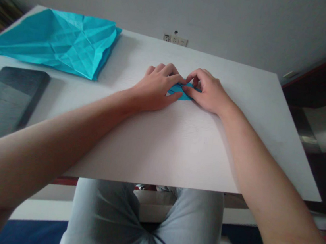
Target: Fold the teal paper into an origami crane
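A small folded piece of blue paper [186,97] lies on the white table between my two hands. My left hand [158,87] rests over its left part, fingers spread and thumb apart, with the index fingertip and thumb touching the paper. From the other side, my right hand [207,90] has its thumb and curled index finger closed on the paper's right part. The fingers of both hands hide much of the paper, so its full folded shape does not show.
A large creased turquoise sheet [68,41] stands at the table's far left. In front of it lies a dark flat rectangular object [5,105], partly behind my left forearm. Wall sockets [175,40] sit behind the white table [160,145]. Its front edge runs above my legs.
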### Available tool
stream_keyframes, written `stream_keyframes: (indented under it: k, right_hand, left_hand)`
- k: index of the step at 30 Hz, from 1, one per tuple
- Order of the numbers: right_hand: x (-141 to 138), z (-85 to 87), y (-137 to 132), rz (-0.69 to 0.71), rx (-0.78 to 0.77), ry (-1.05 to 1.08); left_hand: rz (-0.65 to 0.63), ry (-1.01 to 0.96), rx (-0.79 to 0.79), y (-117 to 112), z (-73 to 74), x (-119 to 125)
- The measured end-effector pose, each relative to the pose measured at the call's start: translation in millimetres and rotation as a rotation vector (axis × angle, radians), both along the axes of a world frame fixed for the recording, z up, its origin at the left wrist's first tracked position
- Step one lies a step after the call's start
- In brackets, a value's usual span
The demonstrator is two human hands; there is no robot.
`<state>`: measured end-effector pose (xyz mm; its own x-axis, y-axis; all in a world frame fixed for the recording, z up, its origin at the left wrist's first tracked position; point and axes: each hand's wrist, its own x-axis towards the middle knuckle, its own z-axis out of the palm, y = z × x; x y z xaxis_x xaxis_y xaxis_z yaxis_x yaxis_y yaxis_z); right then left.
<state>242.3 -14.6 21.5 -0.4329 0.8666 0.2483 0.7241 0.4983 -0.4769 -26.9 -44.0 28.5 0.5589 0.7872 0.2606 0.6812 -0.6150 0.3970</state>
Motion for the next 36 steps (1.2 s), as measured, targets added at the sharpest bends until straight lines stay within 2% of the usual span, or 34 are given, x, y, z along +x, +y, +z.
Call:
stream_keyframes:
  k: [9,36]
  right_hand:
    - [0.9,-2.6,2.2,0.005,-0.008,0.011]
    - [-3.8,6.2,-5.2,-0.031,-0.029,0.017]
  left_hand:
    - [0.003,0.008,-0.001,-0.3,-0.1,0.3]
    - [0.019,0.023,-0.038,-3.7,5.5,2.3]
